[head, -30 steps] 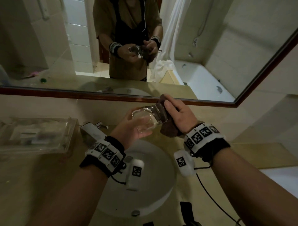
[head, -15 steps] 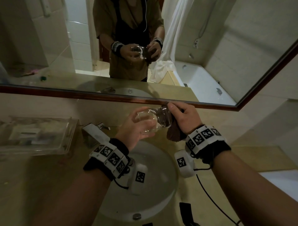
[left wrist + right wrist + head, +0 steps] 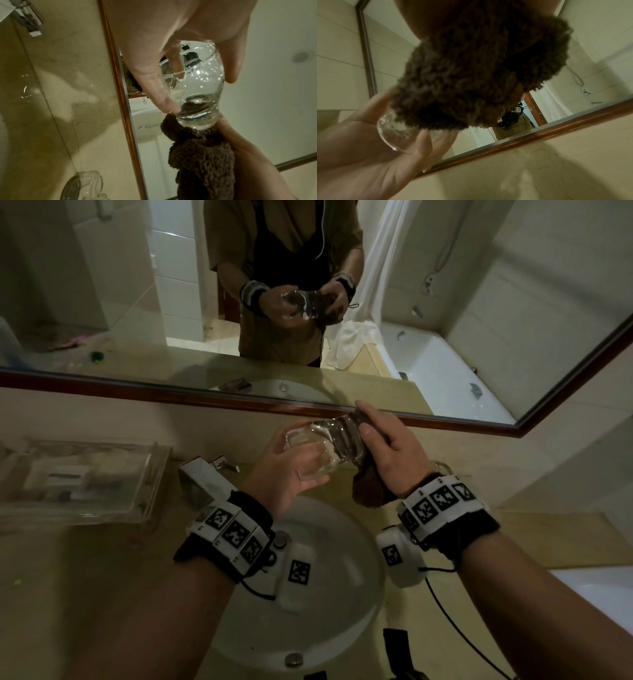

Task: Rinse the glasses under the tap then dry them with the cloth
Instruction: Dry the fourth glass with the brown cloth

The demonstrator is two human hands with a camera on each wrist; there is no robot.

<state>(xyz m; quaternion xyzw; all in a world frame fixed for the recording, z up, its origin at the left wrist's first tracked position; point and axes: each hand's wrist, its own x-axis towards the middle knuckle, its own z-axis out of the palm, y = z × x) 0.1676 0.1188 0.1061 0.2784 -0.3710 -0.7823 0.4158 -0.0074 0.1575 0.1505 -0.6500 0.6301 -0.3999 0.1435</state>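
Glass (image 3: 325, 448) held on its side above the white basin (image 3: 342, 594), droplets on its wall. Left hand (image 3: 287, 477) grips the rim end, one finger inside the mouth, thumb and other fingers curled outside. Brown cloth (image 3: 368, 487) against the glass base; right hand (image 3: 394, 453) pinches it there, thumb on top. Tap (image 3: 202, 481) left of basin; mirror (image 3: 342, 302) behind it.

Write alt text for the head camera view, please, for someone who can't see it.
Above a white sink, the left hand grips a clear glass on its side while the right hand presses a brown cloth against its base. A wall mirror reflects the person.
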